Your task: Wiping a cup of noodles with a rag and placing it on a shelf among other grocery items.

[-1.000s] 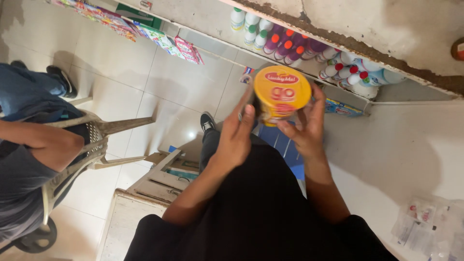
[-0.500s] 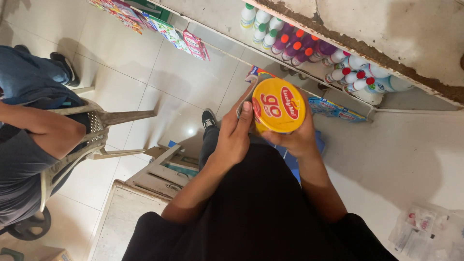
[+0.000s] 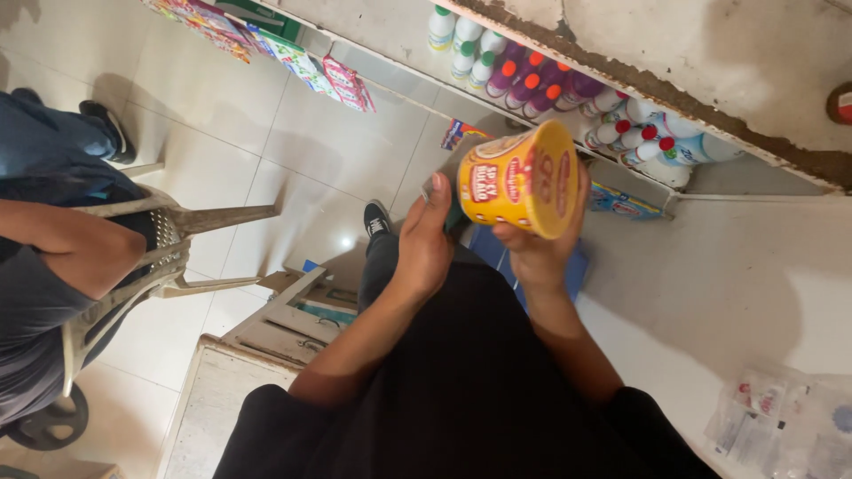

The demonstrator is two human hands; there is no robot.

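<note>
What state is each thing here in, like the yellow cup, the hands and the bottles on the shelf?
Yellow cup: tipped on its side, lid sealed, held up in both hands.
Left hand: fingers against the cup's base end.
Right hand: gripping the cup from below.
Bottles: capped, upright in a row on the shelf.
Plastic chair: on the floor, a person seated.

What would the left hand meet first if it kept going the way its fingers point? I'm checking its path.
The left hand already touches the yellow cup; beyond that likely the shelf bottles, though depth is unclear.
</note>
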